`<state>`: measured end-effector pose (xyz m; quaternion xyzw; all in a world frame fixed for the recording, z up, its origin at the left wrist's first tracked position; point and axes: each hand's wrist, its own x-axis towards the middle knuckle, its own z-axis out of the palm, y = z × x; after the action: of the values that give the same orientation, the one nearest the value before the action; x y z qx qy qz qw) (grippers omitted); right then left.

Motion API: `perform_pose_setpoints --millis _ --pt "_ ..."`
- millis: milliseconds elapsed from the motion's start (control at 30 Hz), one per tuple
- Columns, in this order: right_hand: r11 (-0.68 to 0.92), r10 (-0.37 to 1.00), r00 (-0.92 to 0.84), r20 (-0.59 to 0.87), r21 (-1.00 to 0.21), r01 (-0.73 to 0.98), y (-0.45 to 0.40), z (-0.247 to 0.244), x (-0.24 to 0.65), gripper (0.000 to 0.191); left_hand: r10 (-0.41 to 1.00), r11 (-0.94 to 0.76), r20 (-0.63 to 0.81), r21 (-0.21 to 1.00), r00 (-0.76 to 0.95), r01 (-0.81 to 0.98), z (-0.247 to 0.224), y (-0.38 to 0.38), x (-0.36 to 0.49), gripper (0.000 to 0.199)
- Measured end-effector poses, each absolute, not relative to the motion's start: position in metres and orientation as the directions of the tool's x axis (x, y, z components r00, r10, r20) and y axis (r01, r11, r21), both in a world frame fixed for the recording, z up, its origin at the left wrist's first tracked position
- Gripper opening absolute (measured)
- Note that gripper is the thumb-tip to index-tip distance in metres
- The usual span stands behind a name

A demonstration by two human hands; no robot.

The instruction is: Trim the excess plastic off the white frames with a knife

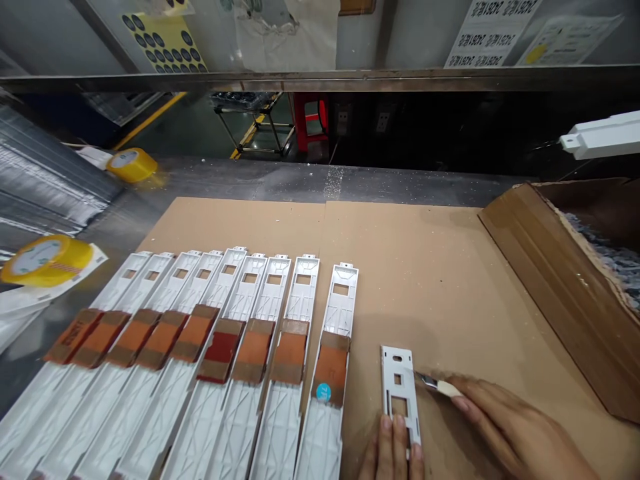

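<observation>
While pinned, plate point(399, 393) underlies left hand point(393, 450).

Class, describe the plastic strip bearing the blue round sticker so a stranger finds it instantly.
Start at the cardboard sheet and its row of long white strips. Take the rightmost strip, standing slightly apart. Only its orange pad carries a blue sticker.

Hardly anything legible from where I stand. Blue round sticker point(323, 392) on the nearest white plastic strip point(333, 373) carries white characters, too small to read. Far right, a posted sheet point(487, 32) shows upside-down print, unreadable. Tape roll point(43, 259) label blurred.
</observation>
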<state>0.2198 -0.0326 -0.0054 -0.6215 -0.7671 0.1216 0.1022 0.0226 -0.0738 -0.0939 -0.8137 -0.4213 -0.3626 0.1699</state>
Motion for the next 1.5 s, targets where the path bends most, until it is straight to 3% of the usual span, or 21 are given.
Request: perform_pose_setpoints --millis 100,200,333,433,500,567,633,733,800,967,1133,1300,1500 --pt "0.024 0.998 -0.044 -0.048 -0.353 0.935 -0.053 -0.019 0.209 0.027 0.617 -0.548 0.739 0.157 0.271 0.821 -0.093 -0.076 0.025 0.023" --pt "-0.148 0.986 0.112 -0.120 -0.360 0.921 -0.065 -0.030 0.202 0.029 0.611 -0.591 0.742 0.194 0.277 0.783 -0.095 -0.081 0.025 0.029" --pt "-0.261 0.965 0.252 -0.067 -0.241 0.935 -0.073 -0.039 0.195 0.036 0.716 -0.568 0.640 0.303 0.279 0.765 -0.083 -0.073 0.010 0.023" --pt "-0.291 0.954 0.299 0.025 -0.169 0.942 -0.076 -0.039 0.188 0.047 0.685 -0.710 0.464 0.250 0.562 0.658 -0.063 -0.055 -0.010 0.035" --pt "-0.318 0.942 0.332 0.046 -0.185 0.930 -0.079 -0.037 0.184 0.047 0.569 -0.822 0.333 0.207 0.752 0.530 -0.050 -0.044 -0.020 0.037" --pt "-0.348 0.926 0.372 0.060 -0.242 0.906 -0.083 -0.035 0.179 0.047 0.498 -0.867 0.286 0.182 0.819 0.464 -0.043 -0.038 -0.024 0.040" --pt "-0.357 0.914 0.402 0.056 -0.359 0.862 -0.087 -0.033 0.172 0.050 0.491 -0.871 0.321 0.149 0.810 0.469 -0.040 -0.038 -0.021 0.035" --pt "-0.324 0.921 0.390 -0.019 -0.596 0.735 -0.091 -0.032 0.159 0.050 0.480 -0.857 0.498 0.092 0.722 0.507 -0.041 -0.050 -0.011 0.013" --pt "-0.328 0.919 0.382 -0.095 -0.720 0.612 -0.091 -0.030 0.150 0.045 0.478 -0.839 0.598 0.094 0.643 0.536 -0.039 -0.061 -0.005 0.009" --pt "-0.342 0.888 0.410 -0.207 -0.894 0.289 -0.093 -0.018 0.134 0.042 0.422 -0.826 0.772 0.112 0.474 0.553 -0.030 -0.084 0.006 0.010" --pt "-0.264 0.880 0.415 -0.230 -0.964 0.027 -0.112 0.002 0.128 0.044 0.475 -0.775 0.843 0.265 0.251 0.574 -0.027 -0.105 0.018 0.020" --pt "-0.248 0.859 0.448 -0.248 -0.967 -0.059 -0.132 0.023 0.129 0.045 0.511 -0.726 0.855 0.371 0.094 0.579 0.000 -0.117 0.024 0.023" --pt "-0.271 0.840 0.470 -0.270 -0.960 -0.067 -0.148 0.029 0.127 0.040 0.469 -0.714 0.880 0.327 0.075 0.619 0.020 -0.127 0.022 0.023"
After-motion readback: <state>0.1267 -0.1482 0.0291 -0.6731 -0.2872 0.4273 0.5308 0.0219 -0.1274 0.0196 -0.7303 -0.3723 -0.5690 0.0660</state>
